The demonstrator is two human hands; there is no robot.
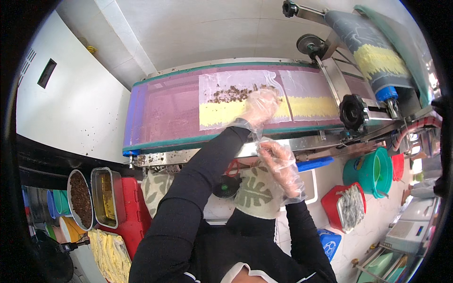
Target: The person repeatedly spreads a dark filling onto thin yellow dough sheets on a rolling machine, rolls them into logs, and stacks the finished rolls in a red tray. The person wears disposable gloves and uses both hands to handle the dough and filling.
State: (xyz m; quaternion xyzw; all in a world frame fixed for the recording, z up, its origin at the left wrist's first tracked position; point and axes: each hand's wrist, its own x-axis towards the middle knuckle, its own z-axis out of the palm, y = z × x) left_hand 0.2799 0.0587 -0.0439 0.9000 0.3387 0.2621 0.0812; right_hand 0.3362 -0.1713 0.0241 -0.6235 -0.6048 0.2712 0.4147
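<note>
My left hand (262,105), in a clear plastic glove, reaches over a thin translucent sheet (233,80) on a conveyor belt (170,106). Its fingers bend down at the right end of a strip of dark brown crumbs (230,94). Whether it holds any crumbs is hidden. Below the crumbs, a band of yellow filling (219,112) runs across the sheet. My right hand (279,162), gloved too, hangs loosely curled in front of the belt's near edge, above a leaf-patterned cloth (256,194). No object shows in it, though its palm is partly hidden.
A second sheet with yellow filling (311,105) lies right, near a roller (382,60) and black knob (353,112). Lower left are a bowl of brown crumbs (80,198), a metal pan of yellow liquid (106,198) and a yellow-filled tray (109,254). Red (332,205) and green buckets (357,169) stand right.
</note>
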